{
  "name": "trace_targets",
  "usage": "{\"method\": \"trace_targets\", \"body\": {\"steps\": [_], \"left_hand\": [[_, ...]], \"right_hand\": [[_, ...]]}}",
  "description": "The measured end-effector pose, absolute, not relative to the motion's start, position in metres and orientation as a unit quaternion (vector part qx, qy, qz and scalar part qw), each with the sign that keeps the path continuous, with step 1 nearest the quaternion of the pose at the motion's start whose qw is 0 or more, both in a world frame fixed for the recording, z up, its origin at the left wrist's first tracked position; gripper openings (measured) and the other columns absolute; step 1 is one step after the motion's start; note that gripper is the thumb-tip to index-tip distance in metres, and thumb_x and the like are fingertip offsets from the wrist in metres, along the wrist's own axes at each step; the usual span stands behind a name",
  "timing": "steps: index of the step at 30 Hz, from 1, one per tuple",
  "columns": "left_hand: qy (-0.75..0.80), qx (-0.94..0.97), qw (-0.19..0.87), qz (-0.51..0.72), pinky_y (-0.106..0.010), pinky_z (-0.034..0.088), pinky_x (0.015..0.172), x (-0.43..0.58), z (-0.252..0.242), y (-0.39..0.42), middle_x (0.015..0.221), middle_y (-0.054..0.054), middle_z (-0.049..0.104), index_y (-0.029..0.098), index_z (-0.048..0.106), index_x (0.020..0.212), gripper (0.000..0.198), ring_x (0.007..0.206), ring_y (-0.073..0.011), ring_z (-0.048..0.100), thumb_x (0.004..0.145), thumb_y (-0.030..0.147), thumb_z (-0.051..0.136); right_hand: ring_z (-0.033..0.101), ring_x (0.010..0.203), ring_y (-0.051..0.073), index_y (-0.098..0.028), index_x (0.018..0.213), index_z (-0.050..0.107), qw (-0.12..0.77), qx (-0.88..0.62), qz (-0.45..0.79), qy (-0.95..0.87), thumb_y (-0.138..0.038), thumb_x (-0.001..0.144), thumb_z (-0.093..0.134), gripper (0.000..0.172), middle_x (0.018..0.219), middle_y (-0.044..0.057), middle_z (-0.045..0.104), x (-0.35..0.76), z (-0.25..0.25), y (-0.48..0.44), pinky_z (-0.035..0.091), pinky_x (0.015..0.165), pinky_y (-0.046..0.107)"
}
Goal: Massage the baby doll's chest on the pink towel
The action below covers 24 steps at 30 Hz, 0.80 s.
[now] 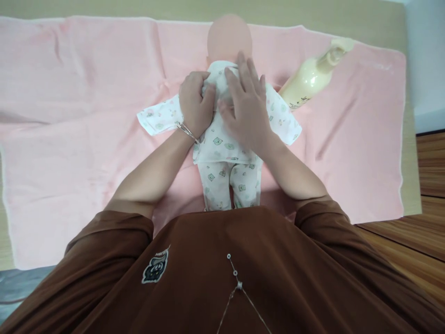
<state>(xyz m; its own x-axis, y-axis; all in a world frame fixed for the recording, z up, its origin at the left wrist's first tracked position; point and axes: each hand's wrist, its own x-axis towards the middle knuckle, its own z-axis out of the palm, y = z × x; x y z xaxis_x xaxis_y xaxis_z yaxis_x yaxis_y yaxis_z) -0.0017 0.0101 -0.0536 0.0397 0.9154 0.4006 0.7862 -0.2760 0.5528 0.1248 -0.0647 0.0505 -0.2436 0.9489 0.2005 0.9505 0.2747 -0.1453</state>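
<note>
A bald baby doll [227, 153] in white pyjamas with small green prints lies stretched out, head away from me; no face shows. My left hand [197, 102], a thin bangle at its wrist, is closed around the doll's side near the shoulder, with the thumb on the upper back. Over the doll's upper back is my right hand [247, 104], fingers spread and slightly blurred. Whether its palm touches the cloth I cannot tell. Both pyjama sleeves reach out sideways, and the lower legs are hidden by my brown shirt.
Under the doll a pink cloth [76, 125] covers most of the wooden table [385, 23]. A pale yellow pump bottle [308, 79] lies tilted on the cloth beside the doll's right-hand sleeve. Brown wood-grain panels [431, 181] stand beyond the table's right edge.
</note>
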Motion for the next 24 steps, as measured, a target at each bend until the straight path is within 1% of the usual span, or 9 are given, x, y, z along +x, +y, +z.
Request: {"method": "trace_targets", "body": {"steps": [4, 8, 11, 13, 15, 18, 20, 22, 24], "left_hand": [[0.54, 0.715, 0.12, 0.428, -0.034, 0.037, 0.091, -0.006, -0.049, 0.006, 0.101, 0.005, 0.048, 0.027, 0.042, 0.104, 0.013, 0.095, -0.0117, 0.041, 0.096, 0.03, 0.033], [0.53, 0.706, 0.164, 0.44, -0.037, 0.037, 0.094, -0.009, -0.039, 0.0, 0.102, 0.004, 0.053, 0.031, 0.048, 0.102, 0.015, 0.099, -0.0167, 0.044, 0.091, 0.032, 0.037], [0.544, 0.689, 0.193, 0.438, -0.037, 0.036, 0.096, -0.008, -0.034, -0.003, 0.103, 0.005, 0.054, 0.032, 0.048, 0.1, 0.015, 0.099, -0.0167, 0.044, 0.088, 0.03, 0.039], [0.54, 0.684, 0.217, 0.44, -0.037, 0.036, 0.096, -0.008, -0.032, -0.003, 0.104, 0.005, 0.053, 0.033, 0.049, 0.099, 0.014, 0.098, -0.0171, 0.043, 0.089, 0.031, 0.039], [0.539, 0.681, 0.228, 0.44, -0.038, 0.035, 0.096, -0.007, -0.032, -0.003, 0.104, 0.005, 0.053, 0.032, 0.049, 0.098, 0.014, 0.097, -0.0175, 0.042, 0.09, 0.031, 0.038], [0.54, 0.687, 0.206, 0.44, -0.037, 0.035, 0.096, -0.007, -0.031, -0.003, 0.103, 0.004, 0.053, 0.03, 0.049, 0.099, 0.014, 0.098, -0.0172, 0.043, 0.089, 0.027, 0.04], [0.534, 0.692, 0.188, 0.447, -0.037, 0.036, 0.094, -0.007, -0.03, -0.004, 0.1, 0.003, 0.054, 0.03, 0.049, 0.1, 0.016, 0.097, -0.0168, 0.044, 0.087, 0.025, 0.042], [0.531, 0.698, 0.174, 0.448, -0.036, 0.037, 0.092, -0.007, -0.029, -0.005, 0.098, 0.003, 0.055, 0.03, 0.05, 0.099, 0.016, 0.096, -0.0159, 0.045, 0.088, 0.024, 0.042], [0.535, 0.703, 0.166, 0.438, -0.034, 0.038, 0.091, -0.007, -0.028, -0.005, 0.098, 0.003, 0.055, 0.03, 0.051, 0.098, 0.015, 0.096, -0.0152, 0.046, 0.09, 0.025, 0.04]], "right_hand": [[0.006, 0.138, 0.018, -0.023, 0.138, 0.026, 0.161, -0.602, -0.063, -0.78, -0.03, 0.089, 0.035, 0.05, 0.149, 0.002, 0.014, 0.126, 0.051, -0.066, 0.017, 0.114, 0.044], [0.017, 0.136, 0.024, -0.019, 0.131, 0.037, 0.16, -0.592, -0.05, -0.788, -0.024, 0.085, 0.042, 0.047, 0.145, 0.007, 0.025, 0.12, 0.028, -0.061, 0.017, 0.113, 0.048], [0.02, 0.135, 0.024, -0.02, 0.129, 0.04, 0.16, -0.563, -0.028, -0.811, -0.023, 0.083, 0.046, 0.047, 0.145, 0.007, 0.026, 0.117, 0.025, -0.064, 0.02, 0.112, 0.049], [0.018, 0.136, 0.023, -0.019, 0.129, 0.041, 0.164, -0.546, -0.025, -0.821, -0.021, 0.082, 0.046, 0.047, 0.146, 0.008, 0.023, 0.115, 0.03, -0.069, 0.02, 0.113, 0.047], [0.014, 0.137, 0.022, -0.018, 0.13, 0.04, 0.172, -0.551, -0.035, -0.816, -0.019, 0.081, 0.047, 0.049, 0.147, 0.008, 0.02, 0.114, 0.034, -0.072, 0.017, 0.114, 0.044], [0.013, 0.137, 0.025, -0.017, 0.132, 0.038, 0.164, -0.568, -0.026, -0.806, -0.019, 0.081, 0.047, 0.052, 0.146, 0.008, 0.023, 0.114, 0.033, -0.071, 0.011, 0.115, 0.048], [0.015, 0.137, 0.026, -0.017, 0.132, 0.038, 0.158, -0.568, -0.003, -0.808, -0.02, 0.082, 0.046, 0.051, 0.146, 0.008, 0.024, 0.114, 0.033, -0.07, 0.012, 0.114, 0.051], [0.013, 0.137, 0.025, -0.018, 0.133, 0.037, 0.174, -0.567, 0.0, -0.805, -0.019, 0.082, 0.045, 0.051, 0.147, 0.008, 0.02, 0.113, 0.035, -0.071, 0.013, 0.114, 0.049], [0.009, 0.138, 0.025, -0.017, 0.135, 0.034, 0.189, -0.562, -0.012, -0.805, -0.018, 0.083, 0.044, 0.054, 0.148, 0.008, 0.016, 0.114, 0.038, -0.072, 0.009, 0.115, 0.047]]}}
